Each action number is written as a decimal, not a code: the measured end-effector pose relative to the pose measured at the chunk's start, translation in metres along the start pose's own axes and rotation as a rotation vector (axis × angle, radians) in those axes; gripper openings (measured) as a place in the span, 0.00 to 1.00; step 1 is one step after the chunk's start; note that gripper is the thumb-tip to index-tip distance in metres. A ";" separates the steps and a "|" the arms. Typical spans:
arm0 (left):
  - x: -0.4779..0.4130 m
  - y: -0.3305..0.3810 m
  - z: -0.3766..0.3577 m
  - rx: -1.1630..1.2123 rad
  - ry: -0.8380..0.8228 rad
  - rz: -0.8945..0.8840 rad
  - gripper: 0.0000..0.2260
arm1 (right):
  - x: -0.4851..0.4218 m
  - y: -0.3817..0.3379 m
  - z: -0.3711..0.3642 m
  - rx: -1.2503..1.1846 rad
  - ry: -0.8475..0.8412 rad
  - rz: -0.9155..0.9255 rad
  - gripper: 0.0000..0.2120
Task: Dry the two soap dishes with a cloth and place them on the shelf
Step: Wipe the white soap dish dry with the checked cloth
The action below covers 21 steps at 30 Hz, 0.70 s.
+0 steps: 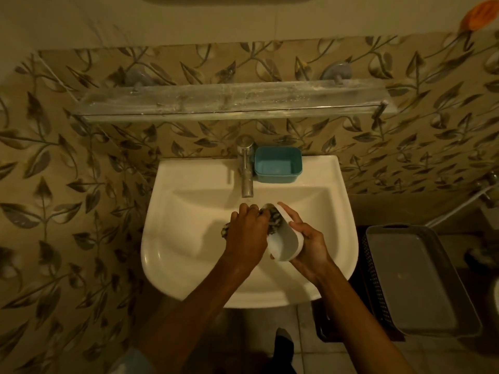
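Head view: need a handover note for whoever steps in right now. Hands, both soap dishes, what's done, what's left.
Left hand: grips the patterned cloth and presses it into the white soap dish.
Right hand: holds the white soap dish tilted over the sink.
Teal soap dish: upright on the sink ledge, just right of the tap, untouched.
Shelf: above the sink, no dish on it.
Done: nothing placed; white dish mid-wipe.
Left: finish the white dish, dry the teal one, and set both on the shelf.

White sink (189, 171), steel tap (246, 168), leaf-patterned tiles (67, 171), grey tray (415, 282) — on dark basket (375, 287) (right)
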State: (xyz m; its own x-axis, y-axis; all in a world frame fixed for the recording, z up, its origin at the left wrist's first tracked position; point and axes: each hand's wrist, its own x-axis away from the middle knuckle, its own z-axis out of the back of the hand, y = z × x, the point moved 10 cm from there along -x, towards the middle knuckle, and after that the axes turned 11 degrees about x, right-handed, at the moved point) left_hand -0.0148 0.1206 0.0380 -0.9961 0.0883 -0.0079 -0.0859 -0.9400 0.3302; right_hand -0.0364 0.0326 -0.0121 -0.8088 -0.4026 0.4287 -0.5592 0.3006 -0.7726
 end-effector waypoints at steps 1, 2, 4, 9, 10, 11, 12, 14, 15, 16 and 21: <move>0.000 -0.003 -0.002 0.024 -0.036 0.041 0.15 | 0.000 -0.002 0.001 0.034 0.014 0.017 0.24; 0.001 -0.006 -0.003 0.065 -0.074 0.088 0.14 | 0.000 -0.003 0.001 0.059 0.022 0.035 0.24; 0.007 -0.011 -0.008 0.221 -0.144 0.178 0.14 | 0.000 -0.003 0.001 0.069 0.031 0.067 0.24; 0.035 0.024 -0.030 0.560 -0.357 0.168 0.13 | -0.002 0.000 0.014 -0.085 0.084 0.114 0.30; 0.037 0.027 -0.031 0.563 -0.366 0.152 0.13 | -0.002 0.002 0.016 -0.071 0.095 0.102 0.29; 0.039 0.029 -0.031 0.566 -0.363 0.135 0.12 | -0.002 0.004 0.019 -0.062 0.101 0.082 0.27; 0.039 0.029 -0.032 0.574 -0.361 0.121 0.11 | -0.001 0.007 0.020 -0.068 0.096 0.056 0.26; 0.041 0.028 -0.032 0.547 -0.323 0.093 0.10 | 0.001 0.016 0.021 -0.090 0.060 -0.002 0.27; 0.041 0.028 -0.029 0.469 -0.280 0.060 0.11 | 0.004 0.019 0.022 -0.095 0.043 -0.029 0.29; 0.040 0.032 -0.025 0.336 -0.219 -0.010 0.13 | 0.007 0.023 0.021 -0.093 0.024 -0.050 0.30; 0.025 0.025 -0.006 -0.093 -0.051 -0.279 0.23 | 0.020 0.037 0.017 -0.051 -0.039 -0.096 0.28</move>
State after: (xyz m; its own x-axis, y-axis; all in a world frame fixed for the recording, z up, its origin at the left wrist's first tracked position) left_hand -0.0425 0.0970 0.0404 -0.9316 0.3614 -0.0381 -0.3599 -0.9031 0.2343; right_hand -0.0704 0.0207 -0.0399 -0.7437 -0.4649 0.4804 -0.6433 0.3024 -0.7034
